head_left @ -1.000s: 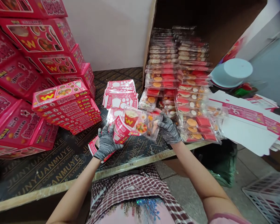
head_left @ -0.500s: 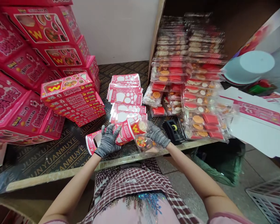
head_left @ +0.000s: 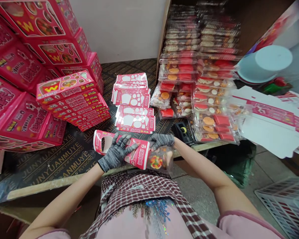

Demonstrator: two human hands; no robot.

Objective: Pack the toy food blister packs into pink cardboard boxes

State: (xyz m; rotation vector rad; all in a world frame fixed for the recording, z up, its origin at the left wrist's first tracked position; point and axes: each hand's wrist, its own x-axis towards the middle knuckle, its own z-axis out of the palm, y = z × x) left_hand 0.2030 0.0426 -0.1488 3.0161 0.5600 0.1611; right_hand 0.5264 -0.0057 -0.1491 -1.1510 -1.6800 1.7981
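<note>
In a grey knitted glove, my left hand (head_left: 118, 152) lies over a pink cardboard box (head_left: 141, 154) with cut-out windows, gripping it near the table's front edge. A clear plastic pack (head_left: 156, 162) of colourful toy-food pieces sticks out of the box's right end. My right hand (head_left: 161, 141), gloved alike, has its fingers bent over the upper part of that pack, close to the box opening. How far the pack reaches inside is hidden. Just beyond the box lie flat window-cut cartons (head_left: 136, 122) in an overlapping row.
Finished-looking pink boxes (head_left: 57, 53) rise in stacks at left, with a pile of thinner boxes (head_left: 72, 103) beside them. Rows of filled clear packs (head_left: 211, 119) stand at right, near a black tape dispenser (head_left: 183, 132). Further right are printed card sheets (head_left: 266, 129) and pale blue stools (head_left: 269, 64).
The pack's yellow W piece, visible outside the box before, is now out of sight at the box's end. My right hand has shifted slightly left. The camera view has also shifted.
</note>
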